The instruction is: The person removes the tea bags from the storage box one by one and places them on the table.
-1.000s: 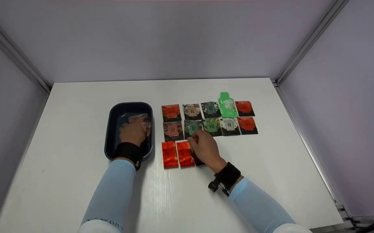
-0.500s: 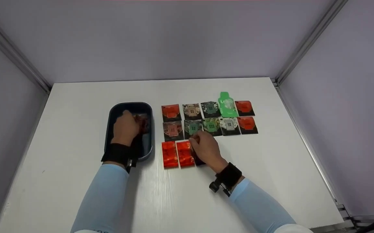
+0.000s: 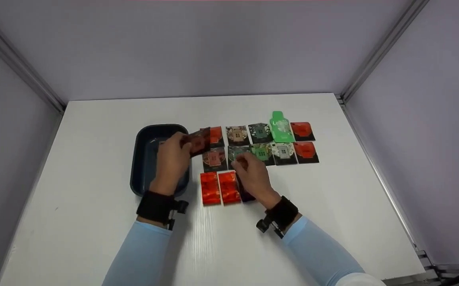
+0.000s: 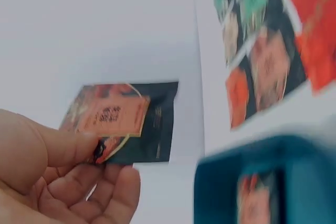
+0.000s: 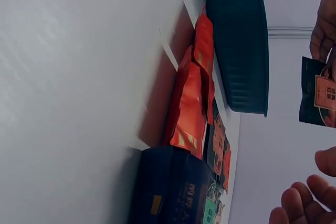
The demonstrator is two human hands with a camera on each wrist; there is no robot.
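Observation:
My left hand (image 3: 172, 161) pinches a flat black-and-red sachet (image 4: 118, 119) between thumb and fingers, raised above the right rim of a dark blue tub (image 3: 135, 167). In the head view that sachet overlaps the leftmost sachets on the table. Another reddish sachet (image 4: 257, 200) lies inside the tub, blurred in the left wrist view. My right hand (image 3: 255, 178) hovers over the front row with thumb and fingers apart, holding nothing. Beneath it is a dark blue packet (image 5: 168, 187), mostly covered by the hand in the head view. Two shiny red packets (image 3: 210, 190) lie left of it.
Two rows of square sachets (image 3: 237, 136) lie on the white table (image 3: 74, 222), with a green spouted-shape pouch (image 3: 281, 129) in the back row. Red-and-black sachets (image 3: 306, 152) end the rows at the right. Grey panels (image 3: 213, 47) enclose the back and sides.
My left hand has come up out of the tub and moved right, bringing the black-and-red sachet with it. The right hand has stayed nearly in place over the front row.

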